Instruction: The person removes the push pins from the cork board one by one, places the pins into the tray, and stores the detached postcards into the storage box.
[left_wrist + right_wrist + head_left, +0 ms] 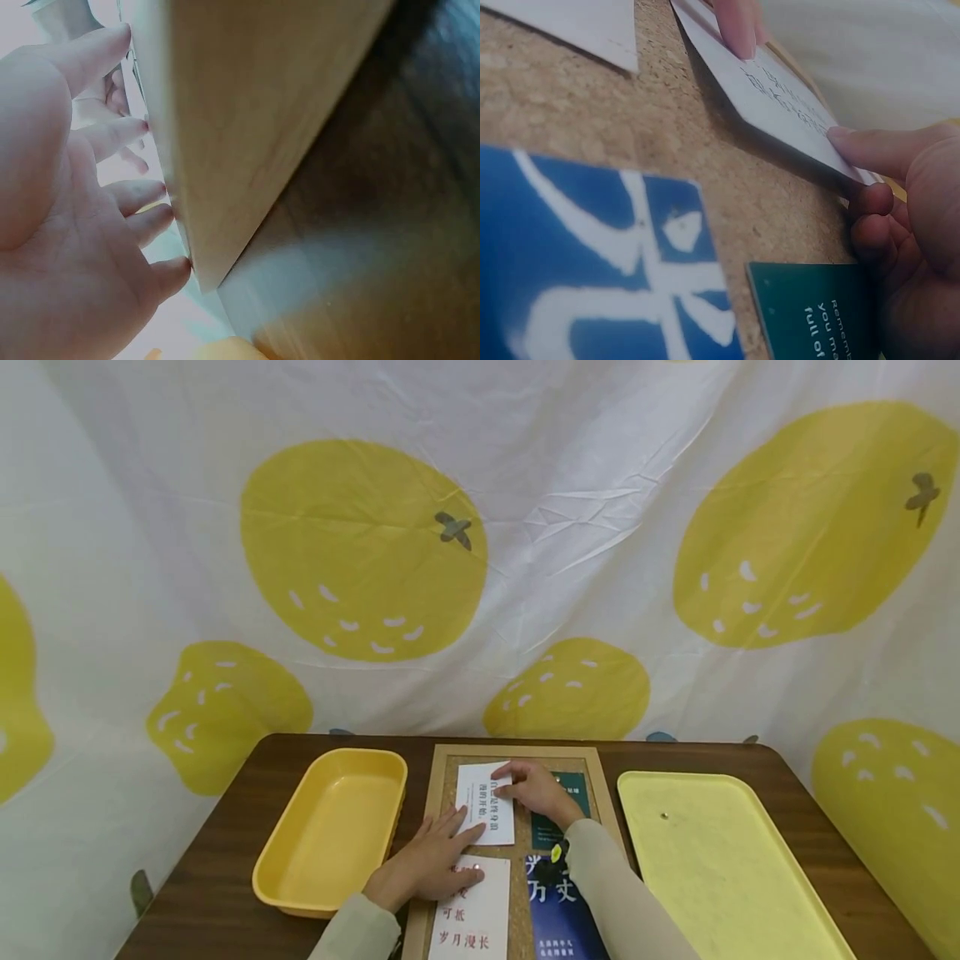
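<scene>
Head view: left grip (pixel 433 860) splayed, right grip (pixel 534 788) pinching white card (pixel 489 805).

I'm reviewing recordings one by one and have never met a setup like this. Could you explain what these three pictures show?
There is no machine: a person works with two bare hands. The wide picture comes from a camera worn on the head, looking forward and down; the other two come from cameras on the left and right wrists.

On the table are a tub, a framed cork board and a tray. The board bears a white card, a red-lettered card, a green card and a blue card.

The right hand pinches the white card's edge, tilted off the cork. The left hand reaches over the board, fingers spread.
</scene>
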### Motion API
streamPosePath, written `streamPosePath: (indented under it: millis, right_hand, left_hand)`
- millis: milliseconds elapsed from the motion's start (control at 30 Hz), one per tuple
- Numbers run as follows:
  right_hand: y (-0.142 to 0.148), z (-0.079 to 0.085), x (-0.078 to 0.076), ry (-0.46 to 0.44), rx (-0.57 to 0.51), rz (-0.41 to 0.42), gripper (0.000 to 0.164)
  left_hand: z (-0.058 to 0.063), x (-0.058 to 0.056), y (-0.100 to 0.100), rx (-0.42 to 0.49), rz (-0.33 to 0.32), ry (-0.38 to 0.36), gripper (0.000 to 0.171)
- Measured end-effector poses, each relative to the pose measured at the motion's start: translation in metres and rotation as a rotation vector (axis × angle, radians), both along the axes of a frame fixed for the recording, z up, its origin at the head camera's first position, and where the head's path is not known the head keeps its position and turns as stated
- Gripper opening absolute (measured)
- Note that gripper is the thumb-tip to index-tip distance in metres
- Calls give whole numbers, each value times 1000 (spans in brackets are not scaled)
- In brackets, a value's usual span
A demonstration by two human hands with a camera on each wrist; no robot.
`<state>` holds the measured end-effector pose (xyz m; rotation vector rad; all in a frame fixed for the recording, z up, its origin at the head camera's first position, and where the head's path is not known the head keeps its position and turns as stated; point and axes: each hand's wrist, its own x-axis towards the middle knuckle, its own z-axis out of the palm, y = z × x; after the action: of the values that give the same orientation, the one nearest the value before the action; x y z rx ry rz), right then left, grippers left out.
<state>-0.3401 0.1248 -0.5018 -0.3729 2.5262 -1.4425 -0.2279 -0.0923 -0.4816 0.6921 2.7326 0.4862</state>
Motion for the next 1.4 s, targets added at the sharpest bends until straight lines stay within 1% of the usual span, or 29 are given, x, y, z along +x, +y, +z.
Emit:
streamPosePath:
  millis: [200,367,567,700,800,967,1133,1233,1400]
  right_hand:
    - [0,0,0,-9,-7,-6,22]
    - [0,1,1,-11,-5,-10,22]
    - [-1,0,1,-2,6,-12,21]
    - [-1,0,-1,6,5,-12,21]
    - [-1,-1,-1,8,0,-11,21]
    - [-1,-1,-1,15,-9,-5,21]
    - [-2,0,0,19,-6,2,21]
    - [-2,-1,0,17,-5,0,21]
    - [-2,-1,0,12,-6,-10,20]
  left_hand:
    - [2,3,0,12,-2,-14,65]
    - [6,6,0,40,-16,-6,64]
    - [13,10,0,83,-70,53,61]
    - [16,12,2,81,-100,94,61]
    - [18,13,5,71,-114,108,61]
    - [22,17,9,79,-131,105,60]
    - [25,21,11,105,-139,105,59]
    - [28,23,11,106,-147,125,59]
    - [35,26,11,90,-133,142,59]
